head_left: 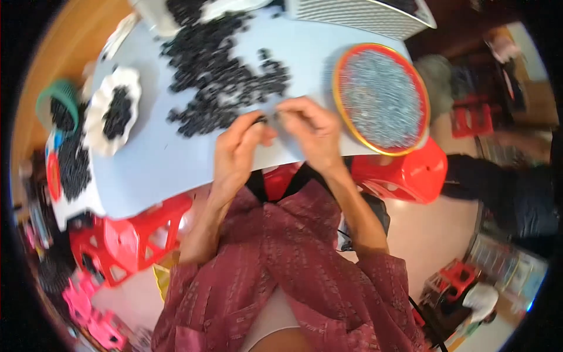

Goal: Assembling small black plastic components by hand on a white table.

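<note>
Above the near edge of a pale blue table [158,158], both hands are close together. Between the thumb and forefinger of my left hand [237,146] is a small black part [261,119], its exact kind too small to tell. My right hand [316,132] is closed in a pinch beside it; a tiny dark bit shows at its fingertips, but I cannot make out what it is. Just beyond my hands spreads a loose pile of small black parts [214,70]. Right of my right hand, a round red tray with a golden rim [336,94] holds many thin silvery pieces.
A white scalloped bowl [97,132] with black parts stands at the left, near a green basket [50,97]. A grey ribbed bin [358,17] stands at the back right. Red stools [419,173] are under the table edge. A person in dark clothing [510,188] is at the right.
</note>
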The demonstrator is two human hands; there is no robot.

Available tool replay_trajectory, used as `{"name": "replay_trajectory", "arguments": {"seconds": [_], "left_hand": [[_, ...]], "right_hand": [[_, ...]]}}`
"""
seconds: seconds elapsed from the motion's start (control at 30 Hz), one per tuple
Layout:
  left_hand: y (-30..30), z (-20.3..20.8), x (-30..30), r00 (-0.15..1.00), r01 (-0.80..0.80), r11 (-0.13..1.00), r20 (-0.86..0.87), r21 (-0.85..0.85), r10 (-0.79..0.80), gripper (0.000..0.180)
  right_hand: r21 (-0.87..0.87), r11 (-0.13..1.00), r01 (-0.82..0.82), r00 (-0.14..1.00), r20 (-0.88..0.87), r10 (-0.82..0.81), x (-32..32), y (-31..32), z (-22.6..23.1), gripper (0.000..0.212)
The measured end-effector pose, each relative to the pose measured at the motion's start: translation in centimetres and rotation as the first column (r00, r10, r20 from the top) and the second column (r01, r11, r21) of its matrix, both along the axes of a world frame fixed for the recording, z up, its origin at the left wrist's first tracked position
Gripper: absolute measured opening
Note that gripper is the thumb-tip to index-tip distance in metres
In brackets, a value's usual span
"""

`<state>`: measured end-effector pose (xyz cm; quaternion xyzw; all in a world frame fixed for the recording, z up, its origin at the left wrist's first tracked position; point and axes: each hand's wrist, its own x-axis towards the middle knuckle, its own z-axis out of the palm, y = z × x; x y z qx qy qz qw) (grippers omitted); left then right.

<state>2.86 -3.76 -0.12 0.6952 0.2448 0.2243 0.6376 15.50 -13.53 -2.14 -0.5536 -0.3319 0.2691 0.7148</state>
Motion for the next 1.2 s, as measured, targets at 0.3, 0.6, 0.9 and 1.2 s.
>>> {"name": "replay_trajectory", "arguments": {"seconds": [0.3,0.6,0.9,1.2], "left_hand": [[1.0,-0.6,-1.2,0.995,0.051,0.997,0.083,-0.053,-0.046,0.024],[1.6,-0.2,-1.0,0.991,0.124,0.991,0.065,-0.055,-0.12,0.022],[2.2,-0.1,-0.9,0.969,0.232,0.915,0.16,-0.329,-0.189,0.022],[2.7,-0.3,-1.1,0.972,0.235,0.898,0.114,-0.372,-0.207,0.032]], "right_hand": [[-0.068,0.998,-0.004,0.994,0.109,0.011,-0.7,0.7,1.3,0.013],[-0.083,0.996,-0.014,0.985,0.172,0.028,-0.7,0.8,1.2,0.013],[-0.076,0.997,-0.018,0.989,0.143,0.029,-0.7,0.8,1.3,0.014],[-0.156,0.987,-0.027,0.974,0.217,0.061,-0.4,0.6,2.0,0.018]]}}
